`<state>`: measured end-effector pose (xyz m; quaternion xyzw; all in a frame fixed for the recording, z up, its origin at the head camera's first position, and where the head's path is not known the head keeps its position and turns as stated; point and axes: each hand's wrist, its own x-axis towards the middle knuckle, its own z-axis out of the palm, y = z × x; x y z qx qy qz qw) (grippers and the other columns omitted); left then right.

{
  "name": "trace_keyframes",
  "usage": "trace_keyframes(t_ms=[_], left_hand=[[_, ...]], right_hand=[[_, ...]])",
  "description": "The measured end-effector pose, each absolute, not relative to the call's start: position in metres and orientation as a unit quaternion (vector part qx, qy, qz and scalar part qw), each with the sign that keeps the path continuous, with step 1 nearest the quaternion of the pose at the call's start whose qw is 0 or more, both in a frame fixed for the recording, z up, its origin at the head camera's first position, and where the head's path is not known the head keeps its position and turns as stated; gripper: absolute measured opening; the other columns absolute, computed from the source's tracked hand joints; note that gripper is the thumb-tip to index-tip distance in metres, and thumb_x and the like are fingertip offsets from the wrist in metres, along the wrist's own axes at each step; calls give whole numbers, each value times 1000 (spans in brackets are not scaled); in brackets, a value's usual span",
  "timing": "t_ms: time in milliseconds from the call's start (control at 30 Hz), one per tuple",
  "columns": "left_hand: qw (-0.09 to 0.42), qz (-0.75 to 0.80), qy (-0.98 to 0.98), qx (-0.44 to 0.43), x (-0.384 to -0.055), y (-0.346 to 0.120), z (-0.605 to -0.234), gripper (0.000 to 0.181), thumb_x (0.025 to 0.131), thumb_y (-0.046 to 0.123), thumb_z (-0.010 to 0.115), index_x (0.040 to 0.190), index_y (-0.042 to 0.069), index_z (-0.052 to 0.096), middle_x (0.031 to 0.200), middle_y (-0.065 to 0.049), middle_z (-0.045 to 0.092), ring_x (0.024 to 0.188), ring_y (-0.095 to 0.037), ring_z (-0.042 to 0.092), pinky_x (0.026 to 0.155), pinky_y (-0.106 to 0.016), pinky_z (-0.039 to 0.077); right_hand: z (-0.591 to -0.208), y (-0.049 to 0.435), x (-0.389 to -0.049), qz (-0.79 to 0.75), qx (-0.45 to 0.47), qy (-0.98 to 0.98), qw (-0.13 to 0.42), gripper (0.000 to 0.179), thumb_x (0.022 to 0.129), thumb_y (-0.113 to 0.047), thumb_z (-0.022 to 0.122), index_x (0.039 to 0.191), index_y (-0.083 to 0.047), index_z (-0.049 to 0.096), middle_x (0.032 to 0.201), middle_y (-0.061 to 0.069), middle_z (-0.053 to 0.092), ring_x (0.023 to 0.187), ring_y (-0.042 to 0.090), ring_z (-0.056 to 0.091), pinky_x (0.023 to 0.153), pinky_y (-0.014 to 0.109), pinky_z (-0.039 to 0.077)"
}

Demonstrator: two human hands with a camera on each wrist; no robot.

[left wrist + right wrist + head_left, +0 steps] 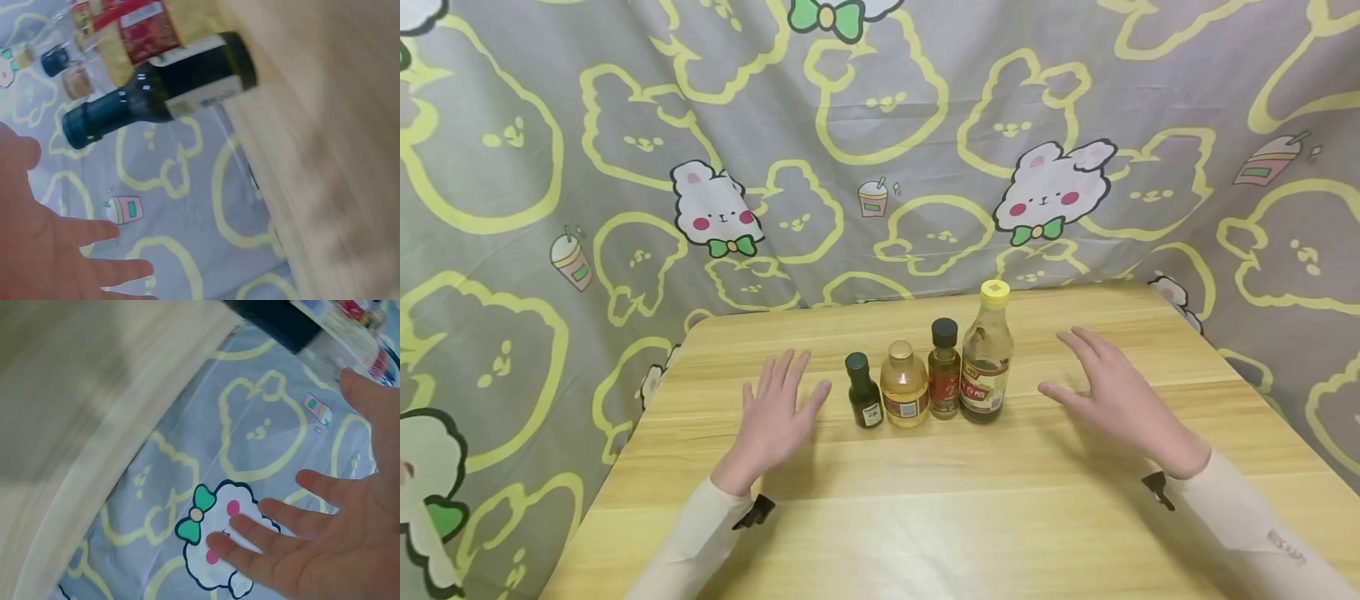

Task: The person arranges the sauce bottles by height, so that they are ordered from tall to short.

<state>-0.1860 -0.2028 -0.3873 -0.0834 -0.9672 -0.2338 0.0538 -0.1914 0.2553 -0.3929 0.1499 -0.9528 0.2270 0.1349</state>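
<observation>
Upright on the wooden table stand a small dark bottle (866, 392), a round bottle of yellow liquid (905, 390), a slim bottle with a black cap (944, 371) and a tall yellow-capped bottle (987, 354) of dark liquid. They form a close row. My left hand (777, 417) is left of the row with fingers spread, nearest the small dark bottle and apart from it. To the right of the tall bottle, my right hand (1116, 400) has its fingers extended and holds nothing. Both wrist views show the palms bare, near the bottles.
The wooden table (910, 517) spans the space under both hands. Behind it and at its sides hangs a grey curtain (917, 108) with yellow outlines and white cartoon animals. A small black piece (755, 512) sits at the left cuff.
</observation>
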Motion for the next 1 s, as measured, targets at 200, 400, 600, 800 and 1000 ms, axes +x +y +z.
trace_keyframes(t_ms=[200, 400, 600, 800, 1000], left_hand=[[58, -303, -944, -114, -193, -197, -378, 78, 103, 64, 40, 163, 18, 24, 168, -15, 24, 156, -42, 11, 120, -73, 6], [46, -355, -925, -126, -197, -190, -375, 79, 102, 60, 51, 163, 16, 25, 167, -15, 27, 153, -40, 24, 122, -65, 22], [28, -402, -906, -130, -201, -184, -376, 78, 101, 54, 58, 161, 15, 29, 165, -14, 30, 150, -38, 31, 120, -62, 31], [17, -444, -885, -137, -205, -180, -379, 74, 100, 43, 66, 159, 14, 33, 163, -10, 36, 149, -35, 35, 118, -59, 36], [8, -471, -872, -134, -209, -178, -387, 65, 99, 35, 69, 154, 15, 41, 159, -8, 43, 147, -33, 41, 116, -55, 41]], right_hand=[[-378, 249, -193, 276, 162, -938, 134, 80, 93, -48, 73, 150, -1, 43, 150, 29, 47, 134, 52, 45, 105, 71, 39], [-368, 242, -195, 331, 163, -924, 102, 75, 95, -48, 71, 153, -10, 42, 150, 21, 50, 129, 46, 53, 99, 64, 49], [-367, 234, -201, 380, 180, -902, 93, 70, 95, -39, 75, 149, -8, 45, 149, 19, 52, 124, 44, 59, 100, 59, 53], [-372, 226, -205, 425, 189, -881, 93, 66, 94, -28, 77, 147, -3, 45, 146, 22, 53, 124, 44, 59, 99, 57, 54], [-381, 218, -209, 479, 175, -857, 68, 74, 92, -25, 79, 150, -2, 38, 149, 22, 49, 127, 45, 58, 100, 54, 54]])
